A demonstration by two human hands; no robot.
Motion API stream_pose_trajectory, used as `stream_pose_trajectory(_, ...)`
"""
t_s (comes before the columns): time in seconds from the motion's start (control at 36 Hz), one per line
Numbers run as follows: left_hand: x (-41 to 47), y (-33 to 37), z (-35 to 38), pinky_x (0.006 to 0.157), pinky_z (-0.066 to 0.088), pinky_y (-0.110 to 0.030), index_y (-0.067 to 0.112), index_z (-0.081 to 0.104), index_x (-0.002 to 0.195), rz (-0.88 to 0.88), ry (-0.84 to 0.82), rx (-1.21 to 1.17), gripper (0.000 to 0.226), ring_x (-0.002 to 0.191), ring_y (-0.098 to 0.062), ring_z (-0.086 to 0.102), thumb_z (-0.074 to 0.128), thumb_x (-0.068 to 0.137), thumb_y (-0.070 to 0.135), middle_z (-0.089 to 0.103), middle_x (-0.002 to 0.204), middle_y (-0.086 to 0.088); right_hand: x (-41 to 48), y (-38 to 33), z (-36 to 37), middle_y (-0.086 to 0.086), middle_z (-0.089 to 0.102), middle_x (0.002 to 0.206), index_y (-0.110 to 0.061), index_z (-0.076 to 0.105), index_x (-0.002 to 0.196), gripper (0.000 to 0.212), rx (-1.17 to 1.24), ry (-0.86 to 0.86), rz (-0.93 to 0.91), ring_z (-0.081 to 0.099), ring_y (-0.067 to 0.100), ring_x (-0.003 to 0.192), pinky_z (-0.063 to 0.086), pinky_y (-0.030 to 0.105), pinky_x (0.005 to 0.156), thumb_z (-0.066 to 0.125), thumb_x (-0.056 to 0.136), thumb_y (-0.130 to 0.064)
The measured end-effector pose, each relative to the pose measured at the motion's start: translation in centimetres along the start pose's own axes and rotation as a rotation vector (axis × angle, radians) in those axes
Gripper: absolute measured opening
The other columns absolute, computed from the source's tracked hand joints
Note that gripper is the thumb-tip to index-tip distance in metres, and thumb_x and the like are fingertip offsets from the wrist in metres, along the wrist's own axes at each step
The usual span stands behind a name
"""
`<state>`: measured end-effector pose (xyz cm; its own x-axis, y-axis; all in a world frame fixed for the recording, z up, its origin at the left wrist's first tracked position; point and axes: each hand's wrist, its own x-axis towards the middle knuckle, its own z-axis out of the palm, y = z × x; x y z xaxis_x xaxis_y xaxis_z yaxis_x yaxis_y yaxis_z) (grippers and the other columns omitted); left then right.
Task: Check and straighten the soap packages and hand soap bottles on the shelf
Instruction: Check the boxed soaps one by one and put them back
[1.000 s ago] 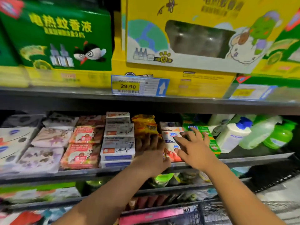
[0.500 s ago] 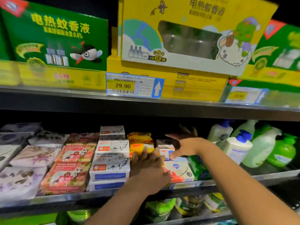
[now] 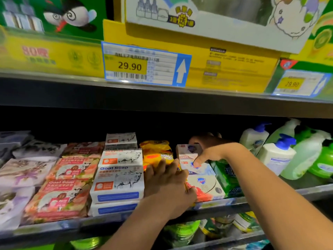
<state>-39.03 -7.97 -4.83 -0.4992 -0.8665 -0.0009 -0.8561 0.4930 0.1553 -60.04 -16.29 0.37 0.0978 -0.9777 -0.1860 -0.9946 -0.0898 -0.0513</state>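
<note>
- The right hand [image 3: 207, 150] grips the upper white soap box [image 3: 187, 154]: the thumb presses on its front face and the fingers curl over its back edge, deep in the shadow of the shelf.
- The left hand [image 3: 165, 181] lies flat with fairly straight fingers, holding nothing. It rests on the yellow soap packs [image 3: 156, 152] and touches the side of the white box stack.
- The lower white boxes [image 3: 203, 184] sit skewed to the shelf rail [image 3: 270, 197], so this column looks to be the one in hand and not yet squared.
- Just beside them on the right, the green soap packs [image 3: 227, 175] lie tilted; they seem due for attention too.
- To the left, the Goat Soap boxes [image 3: 117, 179] and the pink Goat Soap packs [image 3: 72, 170] stand in fairly even columns facing forward; that part looks done or in little need.
- At the far right, the hand soap bottles [image 3: 277, 156] lean at differing angles, away from both hands; I judge them left to do, so the task is perhaps halfway.
</note>
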Motion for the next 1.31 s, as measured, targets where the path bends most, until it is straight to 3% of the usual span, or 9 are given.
stream_pose_trajectory(0.28,0.1,0.0,0.0,0.116,-0.001,-0.053,0.041,0.021,0.150,-0.007,-0.015,0.003,0.062,0.150,-0.026,-0.009,0.028,0.093,0.065,-0.004,0.166,0.008,0.4,1.6,0.0,-0.017,0.063,0.115,-0.049,0.047,0.107,0.045,0.211,0.098,-0.064,0.057,0.009,0.111,0.034,0.052,0.108,0.079,0.076,-0.042)
stream_pose_trajectory(0.42,0.2,0.1,0.0,0.116,0.000,-0.054,0.043,0.020,0.149,-0.017,-0.026,0.000,0.062,0.151,-0.025,-0.010,0.028,0.092,0.065,-0.005,0.166,0.008,-1.1,0.5,-0.4,-0.022,0.057,0.097,-0.035,0.055,0.103,0.039,0.372,0.272,-0.127,0.057,0.005,0.098,0.044,0.016,0.081,0.082,0.081,-0.020)
stream_pose_trajectory(0.56,0.2,0.2,-0.2,0.116,0.002,-0.054,0.042,0.017,0.150,-0.039,-0.021,-0.013,0.066,0.151,-0.023,-0.007,0.030,0.091,0.067,-0.002,0.165,0.009,-4.2,-0.2,-0.3,0.001,0.062,0.108,-0.033,0.059,0.098,0.043,0.708,0.443,-0.087,0.060,0.008,0.098,0.046,0.007,0.079,0.080,0.078,-0.001)
stream_pose_trajectory(0.67,0.2,0.2,-0.4,0.119,0.001,-0.052,0.039,0.001,0.153,-0.074,-0.035,-0.042,0.077,0.152,-0.023,-0.007,0.030,0.090,0.071,-0.004,0.165,0.007,-7.9,-1.2,-0.4,0.008,0.068,0.092,-0.022,0.064,0.106,0.032,0.978,0.483,-0.010,0.060,0.000,0.067,0.046,0.013,0.059,0.078,0.082,-0.005)
stream_pose_trajectory(0.81,-0.5,0.5,-0.9,0.121,0.001,-0.049,0.024,-0.009,0.156,-0.091,0.010,-0.146,0.101,0.152,-0.028,0.002,0.019,0.080,0.084,-0.004,0.166,-0.006,-12.9,-2.1,0.3,-0.017,0.068,0.096,-0.029,0.069,0.100,0.022,1.151,0.400,0.120,0.065,0.005,0.088,0.049,0.021,0.071,0.078,0.085,-0.017)
stream_pose_trajectory(0.92,-2.3,0.7,-2.7,0.120,0.021,-0.036,0.042,-0.016,0.151,0.046,0.017,-0.372,0.092,0.151,-0.020,0.008,0.053,0.091,0.061,-0.008,0.164,0.009,-16.4,-3.5,1.1,-0.015,0.071,0.090,-0.030,0.075,0.089,0.016,1.377,0.345,0.194,0.064,0.009,0.089,0.049,0.024,0.077,0.083,0.077,-0.023)
stream_pose_trajectory(1.03,-4.3,0.8,-3.4,0.111,0.033,-0.024,0.072,0.010,0.137,0.367,0.143,-0.569,0.091,0.143,-0.003,0.026,0.075,0.085,0.036,0.014,0.159,0.024,-19.0,-4.4,2.0,0.001,0.072,0.089,-0.027,0.077,0.085,0.012,1.568,0.224,0.234,0.064,0.016,0.080,0.048,0.030,0.074,0.080,0.075,-0.024)
stream_pose_trajectory(1.22,-5.7,-0.6,-2.7,0.108,0.036,-0.017,0.038,0.059,0.127,0.562,0.218,-0.708,0.059,0.133,-0.001,0.043,0.083,0.075,0.027,0.042,0.147,0.024,-21.2,-5.7,3.0,0.010,0.073,0.081,-0.009,0.072,0.090,0.009,1.801,0.146,0.357,0.065,0.012,0.061,0.051,0.019,0.053,0.073,0.083,-0.014)
stream_pose_trajectory(1.31,-6.5,-0.8,-3.1,0.105,0.037,-0.016,0.042,0.057,0.128,0.544,0.184,-0.680,0.065,0.130,0.002,0.044,0.082,0.072,0.020,0.048,0.141,0.028,-21.9,-6.0,3.6,0.017,0.074,0.097,-0.011,0.074,0.091,0.019,1.847,0.105,0.390,0.069,0.021,0.075,0.056,0.032,0.071,0.079,0.081,-0.027)
